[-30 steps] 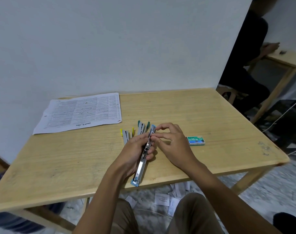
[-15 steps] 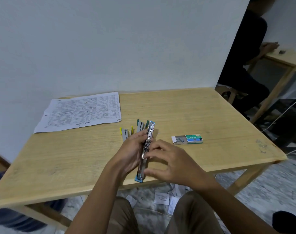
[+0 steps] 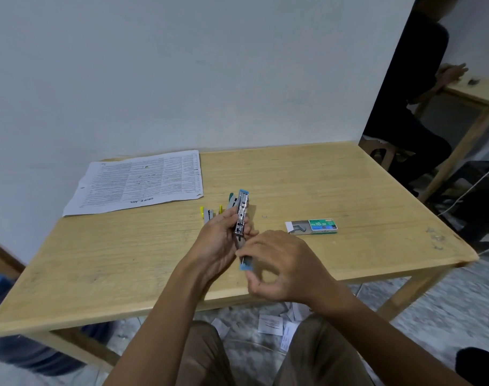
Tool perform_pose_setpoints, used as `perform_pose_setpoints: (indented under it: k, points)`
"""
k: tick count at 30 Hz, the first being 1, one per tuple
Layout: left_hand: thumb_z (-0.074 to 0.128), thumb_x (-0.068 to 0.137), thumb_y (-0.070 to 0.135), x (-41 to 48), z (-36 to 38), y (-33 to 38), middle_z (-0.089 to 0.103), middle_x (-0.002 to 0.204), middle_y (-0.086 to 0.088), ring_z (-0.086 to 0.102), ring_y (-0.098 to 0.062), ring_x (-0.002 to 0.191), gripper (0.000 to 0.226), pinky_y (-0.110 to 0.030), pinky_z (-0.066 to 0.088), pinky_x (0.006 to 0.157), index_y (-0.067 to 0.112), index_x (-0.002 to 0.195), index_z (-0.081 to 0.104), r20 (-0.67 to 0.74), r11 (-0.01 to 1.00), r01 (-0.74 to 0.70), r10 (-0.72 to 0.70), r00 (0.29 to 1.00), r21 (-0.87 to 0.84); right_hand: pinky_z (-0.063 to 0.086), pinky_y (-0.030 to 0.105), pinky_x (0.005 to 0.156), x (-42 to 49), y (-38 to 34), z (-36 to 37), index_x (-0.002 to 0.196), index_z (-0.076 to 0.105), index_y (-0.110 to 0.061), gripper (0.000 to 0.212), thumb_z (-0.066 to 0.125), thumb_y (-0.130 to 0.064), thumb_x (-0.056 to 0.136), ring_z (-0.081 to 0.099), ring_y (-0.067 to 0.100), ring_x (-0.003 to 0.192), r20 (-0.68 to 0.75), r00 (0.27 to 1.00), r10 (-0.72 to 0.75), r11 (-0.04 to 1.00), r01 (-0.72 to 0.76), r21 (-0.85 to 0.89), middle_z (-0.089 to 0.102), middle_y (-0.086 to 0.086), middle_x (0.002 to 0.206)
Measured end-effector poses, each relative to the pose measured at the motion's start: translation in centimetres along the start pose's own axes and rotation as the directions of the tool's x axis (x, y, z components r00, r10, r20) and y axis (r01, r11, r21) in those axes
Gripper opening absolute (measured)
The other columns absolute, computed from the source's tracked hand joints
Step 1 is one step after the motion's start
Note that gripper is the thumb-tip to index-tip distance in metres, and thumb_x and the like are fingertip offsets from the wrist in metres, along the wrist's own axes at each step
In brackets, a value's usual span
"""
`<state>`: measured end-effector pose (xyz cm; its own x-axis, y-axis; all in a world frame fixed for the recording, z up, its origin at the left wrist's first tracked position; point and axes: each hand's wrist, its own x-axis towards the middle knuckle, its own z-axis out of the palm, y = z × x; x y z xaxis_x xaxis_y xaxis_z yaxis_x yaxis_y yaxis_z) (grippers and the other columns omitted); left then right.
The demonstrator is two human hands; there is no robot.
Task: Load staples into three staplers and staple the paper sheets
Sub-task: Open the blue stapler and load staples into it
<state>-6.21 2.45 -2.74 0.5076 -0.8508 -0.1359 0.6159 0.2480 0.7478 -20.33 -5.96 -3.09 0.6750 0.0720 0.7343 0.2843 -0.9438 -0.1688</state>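
Observation:
My left hand (image 3: 219,242) grips a blue stapler (image 3: 241,215) swung open lengthwise above the wooden table (image 3: 307,185), its metal staple channel facing up. My right hand (image 3: 276,263) pinches the stapler's near blue end between thumb and fingers. A yellow stapler (image 3: 207,212) and a green stapler (image 3: 231,200) lie on the table just behind my left hand, partly hidden by it. An open box of staples (image 3: 313,226) with its tray slid out lies to the right. Printed paper sheets (image 3: 140,182) rest at the back left.
A white wall runs behind the table. A seated person (image 3: 410,107) in dark clothes is at another wooden table (image 3: 477,93) at the right. Paper scraps (image 3: 271,324) lie on the floor under the table's near edge, by my knees.
My right hand has moved from the stapler's far end down to its near blue end. The staple box, partly covered before, now shows fully. The stapler has stayed in my left hand.

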Motion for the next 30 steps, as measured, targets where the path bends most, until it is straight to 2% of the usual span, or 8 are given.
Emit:
perform_pose_setpoints:
  k: [2, 4, 6, 9, 11, 14, 18, 30]
  points:
    - [0.032, 0.103, 0.0, -0.2, 0.1, 0.0, 0.06, 0.078, -0.011, 0.06, -0.017, 0.063, 0.027, -0.026, 0.056, 0.058, -0.004, 0.115, 0.056, 0.008, 0.999, 0.013, -0.013, 1.0, 0.032, 0.053, 0.026, 0.08, 0.3, 0.6, 0.0, 0.109, 0.072, -0.006, 0.026, 0.059, -0.014, 0.088, 0.067, 0.017, 0.09, -0.09, 0.991, 0.095, 0.994, -0.09, 0.054, 0.073, 0.006, 0.098]
    - [0.032, 0.103, -0.001, -0.4, 0.3, -0.1, 0.068, 0.082, -0.014, 0.066, -0.019, 0.066, 0.031, -0.035, 0.058, 0.069, -0.006, 0.117, 0.059, 0.028, 0.998, 0.03, -0.032, 0.999, 0.064, 0.05, 0.022, 0.085, 0.9, 1.1, -0.2, 0.124, 0.065, -0.007, 0.031, 0.051, -0.018, 0.099, 0.064, 0.012, 0.098, -0.11, 0.946, 0.305, 0.946, -0.287, 0.149, 0.071, 0.005, 0.107]
    - [0.032, 0.102, 0.0, -0.6, 0.4, -0.2, 0.066, 0.085, -0.012, 0.06, -0.019, 0.066, 0.035, -0.039, 0.055, 0.079, -0.005, 0.124, 0.059, 0.054, 0.993, 0.038, -0.044, 0.998, 0.11, 0.046, 0.017, 0.089, 1.5, 1.6, -0.2, 0.13, 0.063, -0.014, 0.032, 0.05, -0.023, 0.102, 0.059, 0.005, 0.106, -0.092, 0.853, 0.514, 0.843, -0.482, 0.239, 0.066, -0.002, 0.113]
    - [0.031, 0.102, 0.0, -0.8, 0.4, -0.1, 0.062, 0.076, -0.007, 0.054, -0.019, 0.063, 0.037, -0.031, 0.056, 0.068, -0.002, 0.126, 0.059, 0.1, 0.988, 0.038, -0.053, 0.994, 0.151, 0.041, 0.01, 0.088, 2.6, 2.2, -0.1, 0.124, 0.066, -0.03, 0.028, 0.054, -0.034, 0.099, 0.053, -0.004, 0.112, -0.022, 0.697, 0.717, 0.652, -0.659, 0.376, 0.057, -0.015, 0.118]
    - [0.033, 0.101, 0.0, -0.8, 0.4, 0.0, 0.058, 0.075, -0.009, 0.054, -0.019, 0.062, 0.035, -0.031, 0.055, 0.065, -0.001, 0.126, 0.058, 0.131, 0.989, 0.043, -0.062, 0.989, 0.144, 0.043, 0.013, 0.087, 3.1, 2.4, 0.0, 0.124, 0.064, -0.038, 0.035, 0.058, -0.05, 0.092, 0.053, -0.007, 0.11, 0.059, 0.592, 0.804, 0.505, -0.733, 0.456, 0.055, -0.018, 0.122]
    - [0.042, 0.095, 0.004, -0.9, 0.4, 0.1, 0.056, 0.083, -0.011, 0.055, -0.019, 0.063, 0.036, -0.03, 0.054, 0.064, -0.001, 0.128, 0.058, 0.194, 0.985, 0.063, -0.094, 0.977, 0.158, 0.044, 0.034, 0.104, 3.5, 2.9, -0.1, 0.122, 0.067, -0.032, 0.065, 0.055, -0.075, 0.074, 0.061, 0.001, 0.111, 0.278, 0.475, 0.835, 0.27, -0.793, 0.546, 0.068, -0.012, 0.119]
    - [0.046, 0.093, 0.016, -0.8, 0.1, 0.1, 0.058, 0.084, -0.012, 0.056, -0.022, 0.066, 0.042, -0.032, 0.053, 0.065, 0.003, 0.13, 0.06, 0.222, 0.988, 0.091, -0.116, 0.968, 0.122, 0.043, 0.041, 0.108, 3.9, 3.1, -0.3, 0.094, 0.078, -0.038, 0.044, 0.059, -0.072, 0.075, 0.069, 0.01, 0.104, 0.368, 0.462, 0.807, 0.162, -0.773, 0.614, 0.078, -0.007, 0.1]
    - [0.042, 0.102, 0.017, -1.0, 0.2, 0.1, 0.059, 0.086, -0.013, 0.056, -0.021, 0.069, 0.038, -0.033, 0.051, 0.068, 0.002, 0.134, 0.056, 0.212, 0.973, 0.062, -0.11, 0.971, 0.221, 0.044, 0.042, 0.106, 4.0, 2.7, -0.2, 0.097, 0.077, -0.02, 0.035, 0.063, -0.051, 0.089, 0.068, 0.015, 0.106, 0.32, 0.412, 0.853, 0.117, -0.749, 0.652, 0.078, -0.003, 0.096]
